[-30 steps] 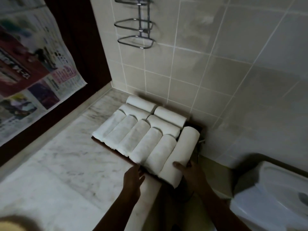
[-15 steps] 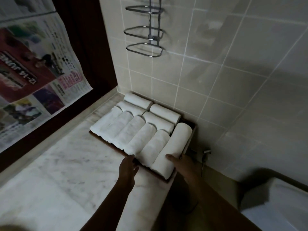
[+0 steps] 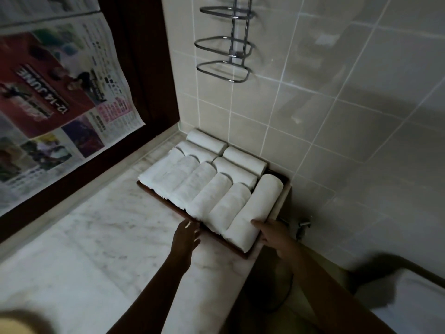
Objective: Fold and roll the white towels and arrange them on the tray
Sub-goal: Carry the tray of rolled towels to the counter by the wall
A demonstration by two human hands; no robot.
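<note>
The tray, a dark wooden one, sits at the far right end of the marble counter, pushed up close to the tiled wall. It is packed with rolled white towels. Six long rolls lie side by side across the near part, running from near to far. Four shorter rolls lie crosswise behind them, in two pairs along the wall side. The rolls touch one another with hardly a gap, and the rightmost roll is the longest, reaching nearly to the tray's far rim.

The left hand lies over the counter just beside the tray's near rim, fingers straight and loosely spread, holding nothing. In this dim light I cannot tell whether the fingertips touch the wood. The right hand grips the tray at its right rim close to the near corner. Its thumb is laid across onto the near end of the rightmost roll, and its fingers curl down the outside of the rim.

On the wall above the tray hangs a chrome wire rack. To the left, sheets of newspaper cover a panel in a dark wooden frame. A small metal valve shows on the wall right of the tray, and a white fixture stands low at the near right.
</note>
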